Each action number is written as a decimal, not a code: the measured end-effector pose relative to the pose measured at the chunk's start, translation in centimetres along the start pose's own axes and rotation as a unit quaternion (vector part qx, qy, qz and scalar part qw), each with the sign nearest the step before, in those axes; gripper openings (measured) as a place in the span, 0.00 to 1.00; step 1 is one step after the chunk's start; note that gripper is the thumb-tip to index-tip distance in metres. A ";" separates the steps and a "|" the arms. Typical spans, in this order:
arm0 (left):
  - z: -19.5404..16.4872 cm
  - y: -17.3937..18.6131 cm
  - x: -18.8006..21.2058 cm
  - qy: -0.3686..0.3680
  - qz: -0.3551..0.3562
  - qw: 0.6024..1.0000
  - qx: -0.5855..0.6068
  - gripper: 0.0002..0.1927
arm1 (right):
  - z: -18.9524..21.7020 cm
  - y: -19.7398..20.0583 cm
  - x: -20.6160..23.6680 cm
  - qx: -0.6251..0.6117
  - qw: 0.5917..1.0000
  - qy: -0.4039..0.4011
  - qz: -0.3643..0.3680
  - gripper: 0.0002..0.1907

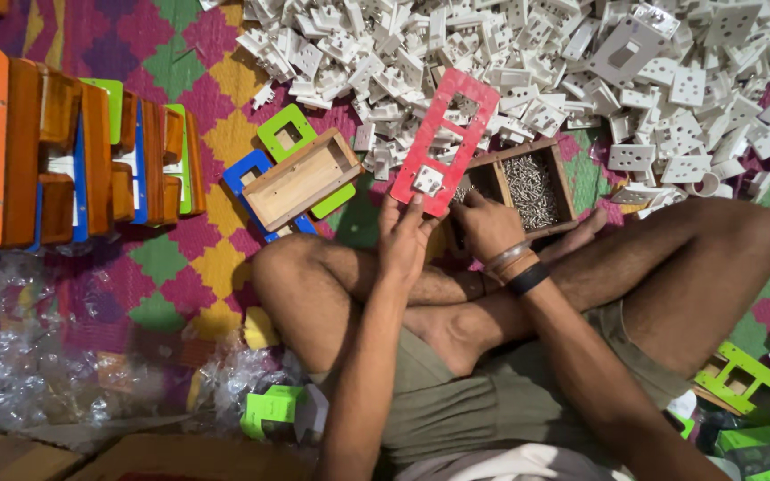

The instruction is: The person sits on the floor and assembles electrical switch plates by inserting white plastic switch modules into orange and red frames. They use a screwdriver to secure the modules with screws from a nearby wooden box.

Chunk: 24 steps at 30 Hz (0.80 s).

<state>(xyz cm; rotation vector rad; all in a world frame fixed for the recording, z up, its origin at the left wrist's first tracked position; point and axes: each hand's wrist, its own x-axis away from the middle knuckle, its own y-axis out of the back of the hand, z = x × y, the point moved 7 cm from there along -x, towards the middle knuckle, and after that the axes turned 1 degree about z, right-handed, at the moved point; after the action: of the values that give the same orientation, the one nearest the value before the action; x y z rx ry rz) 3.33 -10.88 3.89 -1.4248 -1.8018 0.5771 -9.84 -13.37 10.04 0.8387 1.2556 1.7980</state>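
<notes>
The left hand (405,233) grasps a red plate (443,142) by its lower end, thumb and fingers pinching it, with a small white socket (428,180) seated in the lowest cut-out. The plate tilts up toward 1 o'clock from the hand, over the near edge of the white parts heap (536,62). The right hand (485,223), at 3 o'clock of the left and just beside it, reaches with curled fingers into the near-left cell of a wooden tray (566,183); whether it has pinched anything there I cannot tell. The tray's far cell, at 1 o'clock of that hand, holds screws (532,187).

Judging from this, the step in hand is fixing the socket to the plate: one fitted, two upper openings bare. A next move would call for a steady grip on the plate and a fine pinch on one small fastener.

An open wooden box (300,180) lies at 10 o'clock of the left hand on blue and green plates
</notes>
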 end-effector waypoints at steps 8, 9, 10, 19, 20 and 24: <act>0.8 0.5 -0.1 0.006 -0.012 0.999 -0.049 0.15 | -0.2 1.7 2.2 -0.094 0.993 -0.053 -0.048 0.09; 0.8 0.4 -0.1 0.002 -0.006 0.998 -0.056 0.15 | -0.3 2.0 2.3 -0.117 0.990 -0.056 -0.058 0.08; 1.0 0.4 -0.1 0.005 -0.010 0.998 -0.064 0.15 | -0.4 2.1 2.4 -0.120 0.989 -0.062 -0.055 0.08; 0.9 0.1 0.3 0.003 -0.021 0.996 -0.090 0.15 | -1.3 1.6 3.1 -0.153 0.982 -0.091 -0.056 0.07; 0.8 0.1 0.3 0.003 -0.022 0.995 -0.093 0.14 | -1.4 1.6 3.1 -0.172 0.979 -0.095 -0.062 0.07; 0.8 -0.2 0.5 0.005 -0.021 0.995 -0.096 0.15 | -1.9 1.7 3.3 -0.183 0.973 -0.120 -0.074 0.07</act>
<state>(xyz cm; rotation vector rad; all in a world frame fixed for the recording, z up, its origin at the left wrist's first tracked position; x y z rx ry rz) 2.54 -10.39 3.74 -1.5090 -1.9172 0.3811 -13.44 -11.70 11.38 0.7052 0.7779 1.6805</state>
